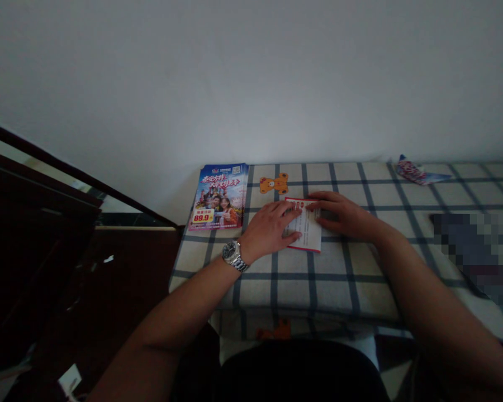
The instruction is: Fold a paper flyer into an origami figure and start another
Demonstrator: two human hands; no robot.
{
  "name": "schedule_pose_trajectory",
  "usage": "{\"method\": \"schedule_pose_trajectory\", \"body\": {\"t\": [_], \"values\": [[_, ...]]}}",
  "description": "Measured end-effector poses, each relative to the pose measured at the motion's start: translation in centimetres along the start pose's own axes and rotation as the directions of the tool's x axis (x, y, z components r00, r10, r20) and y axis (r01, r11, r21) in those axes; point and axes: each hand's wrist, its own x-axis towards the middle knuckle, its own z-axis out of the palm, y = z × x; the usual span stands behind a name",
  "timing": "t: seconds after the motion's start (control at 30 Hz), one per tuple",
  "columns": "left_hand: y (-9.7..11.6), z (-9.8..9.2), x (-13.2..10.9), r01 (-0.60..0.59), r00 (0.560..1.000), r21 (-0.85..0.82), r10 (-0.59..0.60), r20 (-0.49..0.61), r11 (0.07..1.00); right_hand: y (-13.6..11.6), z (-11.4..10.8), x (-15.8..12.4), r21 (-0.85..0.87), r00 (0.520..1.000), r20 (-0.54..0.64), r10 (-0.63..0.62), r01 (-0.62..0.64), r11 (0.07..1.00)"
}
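Note:
A white sheet of printed paper with red edges point(309, 237), apparently a folded flyer, lies flat on the checked cloth in front of me. My left hand point(270, 228) rests over its left side, thumb apart from the fingers and a metal watch point(233, 255) on the wrist. From the right, my right hand point(344, 216) touches the sheet's upper right part with its fingers stretched out. To the left sits a stack of colourful flyers point(218, 196), blue at the top, with a printed price.
A folded piece of blue and red printed paper point(421, 172) lies at the back right. Nearer on the right is a dark flat object point(465, 251), partly pixelated. The checked tablecloth point(293, 290) ends at the wall behind and drops over the front edge.

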Motion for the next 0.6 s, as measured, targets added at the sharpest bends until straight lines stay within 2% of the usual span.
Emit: {"method": "schedule_pose_trajectory", "body": {"t": [0.23, 0.43, 0.5, 0.6], "values": [[-0.03, -0.02, -0.06, 0.001, 1.000, -0.009, -0.001, 0.003, 1.000, 0.71, -0.10, -0.24, -0.010, 1.000, 0.025, 0.008, -0.008, 1.000], [-0.01, 0.09, -0.06, 0.004, 1.000, -0.019, -0.005, -0.012, 1.000, 0.76, -0.13, -0.15, -0.043, 1.000, -0.004, 0.009, -0.010, 0.999], [0.03, 0.02, -0.05, 0.006, 1.000, -0.020, -0.006, -0.010, 1.000, 0.52, -0.38, -0.03, -0.079, 0.999, -0.037, 0.024, -0.027, 0.996], [0.12, -0.12, 0.00, 0.005, 1.000, -0.015, -0.005, -0.004, 1.000, 0.20, -0.71, 0.21, -0.150, 0.986, -0.134, 0.102, -0.122, 0.981]]}}
